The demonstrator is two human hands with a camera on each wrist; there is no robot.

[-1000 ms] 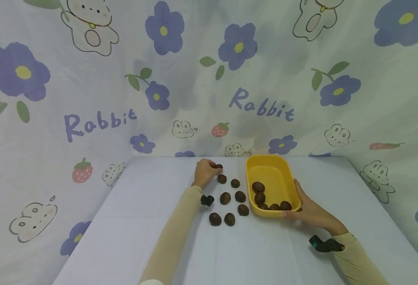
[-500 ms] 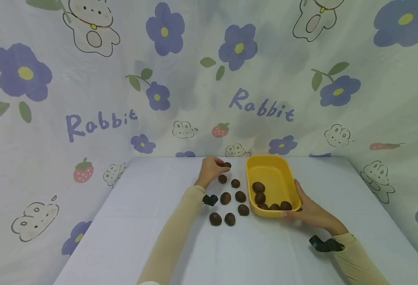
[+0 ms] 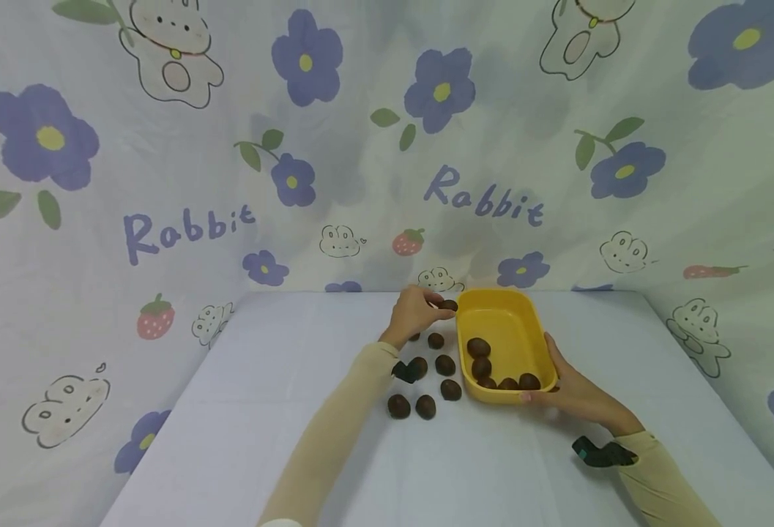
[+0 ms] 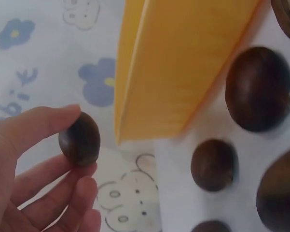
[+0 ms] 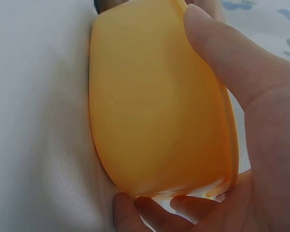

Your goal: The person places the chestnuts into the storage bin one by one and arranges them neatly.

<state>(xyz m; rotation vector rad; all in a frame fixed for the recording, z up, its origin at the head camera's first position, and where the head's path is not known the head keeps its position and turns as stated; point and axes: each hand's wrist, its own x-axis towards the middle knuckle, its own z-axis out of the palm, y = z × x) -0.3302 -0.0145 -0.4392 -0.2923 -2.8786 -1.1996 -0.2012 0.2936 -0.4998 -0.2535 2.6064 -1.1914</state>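
In the head view my left hand point(image 3: 413, 315) pinches a brown chestnut point(image 3: 449, 305) near the far left corner of the yellow tub point(image 3: 508, 322). Close up in the left wrist view, thumb and fingertips hold that chestnut point(image 4: 80, 140), raised beside the tub wall point(image 4: 183, 63) and apart from it. My right hand point(image 3: 581, 391) grips the tub at its near right corner. The right wrist view has its thumb point(image 5: 222, 53) over the rim and the fingers bent against the side wall point(image 5: 140, 101). Several chestnuts point(image 3: 482, 367) lie inside along the tub's left and near sides.
Several loose chestnuts point(image 3: 445, 365) lie on the white table point(image 3: 334, 468) left of the tub, some partly hidden by the left hand and wrist. A patterned curtain point(image 3: 360, 161) rises behind the table. Both wrists carry dark camera mounts point(image 3: 604, 451).
Holding the chestnut, my left hand has moved right from the far left of the group to the tub's edge. The right hand and tub stay in place.
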